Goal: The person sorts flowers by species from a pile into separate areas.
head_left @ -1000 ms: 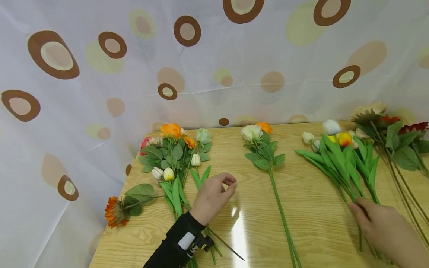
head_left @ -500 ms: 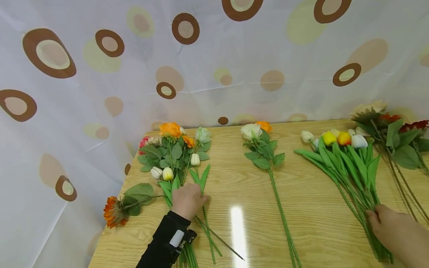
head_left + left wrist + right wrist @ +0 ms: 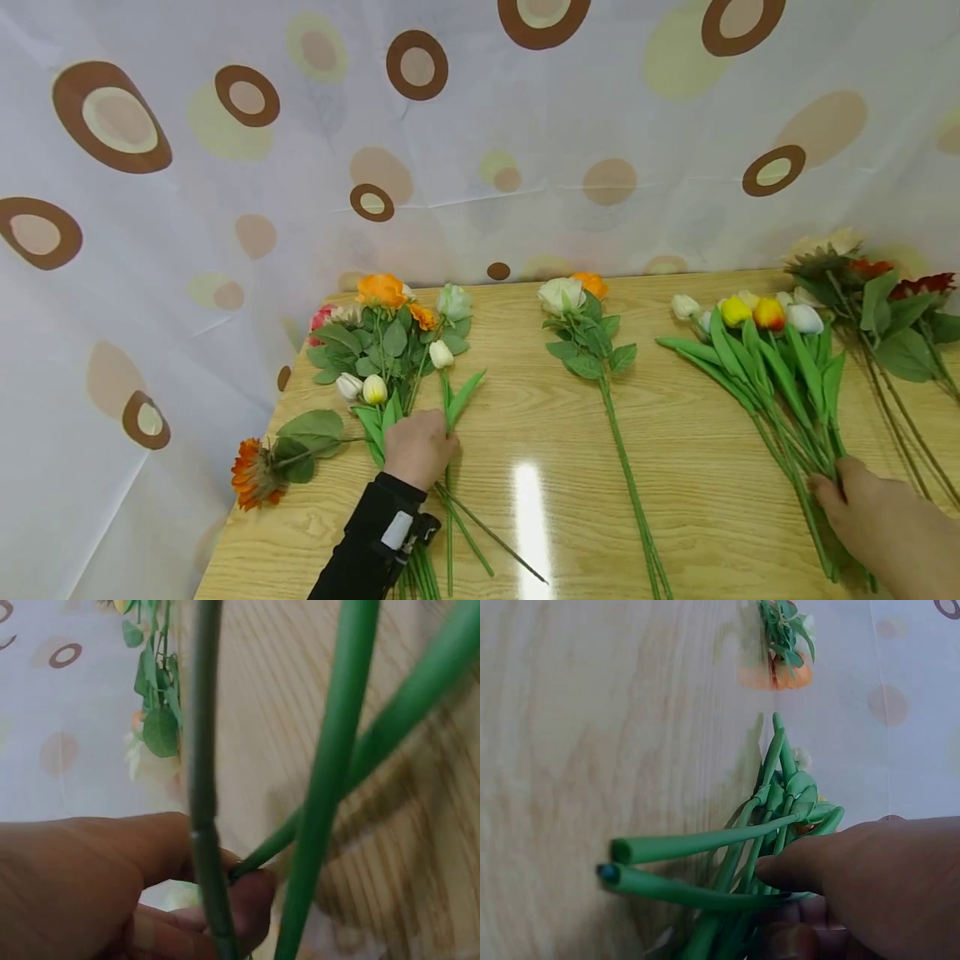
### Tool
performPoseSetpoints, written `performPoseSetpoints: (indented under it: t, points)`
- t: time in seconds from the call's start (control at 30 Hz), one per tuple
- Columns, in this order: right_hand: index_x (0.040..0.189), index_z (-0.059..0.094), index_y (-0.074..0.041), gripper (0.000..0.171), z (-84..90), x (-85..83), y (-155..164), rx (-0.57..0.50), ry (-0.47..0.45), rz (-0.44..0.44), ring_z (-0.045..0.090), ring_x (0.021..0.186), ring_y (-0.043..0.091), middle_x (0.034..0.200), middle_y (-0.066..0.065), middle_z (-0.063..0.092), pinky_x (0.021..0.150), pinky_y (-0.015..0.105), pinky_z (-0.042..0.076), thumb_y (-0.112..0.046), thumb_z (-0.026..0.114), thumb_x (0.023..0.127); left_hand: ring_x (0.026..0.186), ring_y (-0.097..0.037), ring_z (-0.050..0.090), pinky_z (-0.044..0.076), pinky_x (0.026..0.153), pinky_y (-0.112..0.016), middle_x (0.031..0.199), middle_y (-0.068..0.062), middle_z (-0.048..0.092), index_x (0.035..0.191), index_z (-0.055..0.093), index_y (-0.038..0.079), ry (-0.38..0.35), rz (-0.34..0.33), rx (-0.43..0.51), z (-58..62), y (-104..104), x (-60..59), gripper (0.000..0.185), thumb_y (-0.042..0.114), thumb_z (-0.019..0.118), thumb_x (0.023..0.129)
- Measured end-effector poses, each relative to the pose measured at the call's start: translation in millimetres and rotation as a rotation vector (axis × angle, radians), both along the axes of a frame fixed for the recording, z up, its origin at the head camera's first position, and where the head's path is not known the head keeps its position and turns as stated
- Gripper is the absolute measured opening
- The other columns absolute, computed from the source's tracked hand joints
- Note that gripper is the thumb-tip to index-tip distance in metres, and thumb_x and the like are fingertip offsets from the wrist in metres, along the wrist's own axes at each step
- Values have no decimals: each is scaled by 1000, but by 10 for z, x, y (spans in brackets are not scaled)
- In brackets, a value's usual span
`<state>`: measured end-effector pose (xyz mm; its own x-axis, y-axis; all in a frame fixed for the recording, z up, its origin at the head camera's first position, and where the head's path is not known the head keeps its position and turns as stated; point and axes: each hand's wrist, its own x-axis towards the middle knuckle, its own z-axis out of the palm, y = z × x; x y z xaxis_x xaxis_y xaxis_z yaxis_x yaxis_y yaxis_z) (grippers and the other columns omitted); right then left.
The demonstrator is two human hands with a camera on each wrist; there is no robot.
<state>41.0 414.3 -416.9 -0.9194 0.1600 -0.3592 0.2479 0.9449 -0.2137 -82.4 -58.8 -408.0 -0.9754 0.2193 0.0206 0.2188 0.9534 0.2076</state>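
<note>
My left hand is at the left pile, pinching the thin green stem of a white tulip between thumb and finger. That tulip lies at the pile's right side, its leaves spread. Beside it are a yellow-white tulip and an orange rose. On the right, my right hand grips the green stems of a bunch of tulips near their lower ends. Their heads are white, yellow and orange-red. In the right wrist view the stem ends stick out past the thumb.
A white rose and an orange flower lie mid-table. An orange flower lies at the left edge. Cream and dark red flowers rest at far right. A patterned cloth hangs behind the wooden table.
My right hand has brought a white tulip down to the right of the yellow and orange-red heads. My left hand moved left and down, pinched a white tulip's stem and turned it slightly.
</note>
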Motion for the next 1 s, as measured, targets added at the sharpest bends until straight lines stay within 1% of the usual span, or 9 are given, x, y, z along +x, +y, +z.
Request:
performPoseSetpoints:
  t: [0.03,0.13,0.2,0.3,0.43,0.67,0.77,0.9,1.0]
  points:
    - [76,37,-3,37,6,12,-20,-39,34,-76,41,41,16,54,3,39,43,30,35,-22,42,107,43,-10,15,10,46,-25,51,8,12,52,24,21,-18,4,24,-1,-3,-8,59,11,69,89]
    - [81,36,1,48,-6,84,-57,5,235,-87,35,36,15,48,2,36,39,28,31,-38,40,107,42,-10,19,13,45,-25,50,8,19,54,32,21,-87,3,107,36,0,-36,50,14,65,92]
    - [86,39,7,59,-5,121,-85,35,380,-86,32,33,14,44,2,35,37,27,28,-49,36,106,42,-9,26,19,43,-23,51,9,32,60,47,19,-138,-11,188,86,17,-48,38,19,63,94]
    - [98,41,12,67,79,119,-153,29,444,-109,34,33,15,46,3,38,37,29,28,-53,29,105,51,-9,46,33,47,-23,68,6,57,85,65,16,-232,-65,382,202,80,-33,17,25,61,98]
    - [106,47,9,52,253,66,-321,-61,317,-106,42,42,16,57,2,48,42,30,31,-43,37,107,66,-16,61,38,53,-23,88,-2,69,105,68,12,-334,-175,667,386,239,6,19,29,59,101]
    - [105,58,-1,35,337,25,-720,-179,361,-18,37,44,9,59,-2,48,43,27,29,-34,46,107,59,-7,56,34,53,-21,86,0,71,106,69,11,-363,-270,813,566,542,55,22,31,60,101]
    - [103,62,-7,27,306,47,-996,-395,339,27,37,46,7,61,-4,47,44,26,32,-30,48,106,60,-5,58,38,55,-21,87,0,73,106,69,11,-455,-285,899,550,708,115,22,31,61,100]
    - [107,62,-4,26,257,52,-1340,-903,177,182,40,48,14,62,2,45,45,28,38,-18,41,109,52,-5,50,39,49,-20,88,-4,75,104,69,12,-565,-328,996,528,962,222,21,31,63,99]
    - [106,59,1,25,251,44,-1452,-1213,63,312,35,46,23,60,11,39,43,30,37,-6,35,108,47,-4,44,36,46,-19,88,-8,76,102,68,11,-568,-363,1034,533,1095,282,21,30,63,99]
